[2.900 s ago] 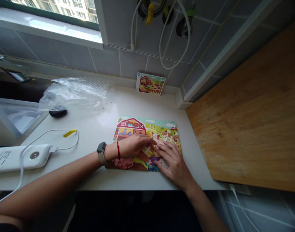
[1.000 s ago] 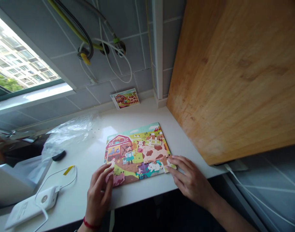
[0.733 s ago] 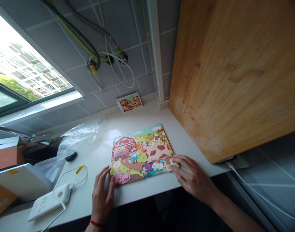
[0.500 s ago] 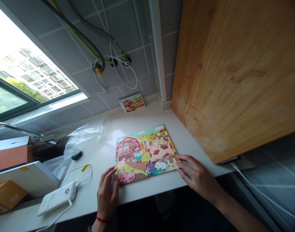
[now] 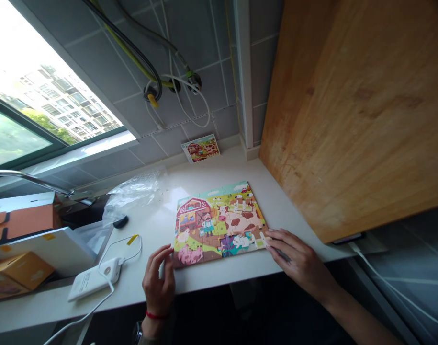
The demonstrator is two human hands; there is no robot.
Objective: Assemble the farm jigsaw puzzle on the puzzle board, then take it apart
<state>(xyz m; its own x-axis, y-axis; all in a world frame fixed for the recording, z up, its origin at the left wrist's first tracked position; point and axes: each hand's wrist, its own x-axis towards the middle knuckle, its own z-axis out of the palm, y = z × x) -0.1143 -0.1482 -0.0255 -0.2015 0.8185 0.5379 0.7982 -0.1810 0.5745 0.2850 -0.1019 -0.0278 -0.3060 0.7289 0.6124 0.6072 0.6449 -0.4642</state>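
Note:
A farm-scene jigsaw puzzle (image 5: 219,225) lies flat on the white counter, its pieces fitted together into a rectangle with a barn, cows and a farmer. My left hand (image 5: 159,280) is at its lower left corner, with fingertips at the edge and the thumb apart from the fingers. At the lower right corner, my right hand (image 5: 297,258) has its fingers stretched out against the edge. Neither hand is wrapped around anything. A small picture card (image 5: 201,148) with the same farm scene leans against the tiled wall behind.
Crumpled clear plastic (image 5: 132,194) lies left of the puzzle, near a small black object (image 5: 120,222). A white power bank (image 5: 95,279) with a cable sits at the front left, beside boxes (image 5: 21,273). A large wooden panel (image 5: 348,120) stands to the right.
My view has shifted slightly, so the scene sits a little higher and further right. Both hands stay at the puzzle's lower corners, and the puzzle looks the same.

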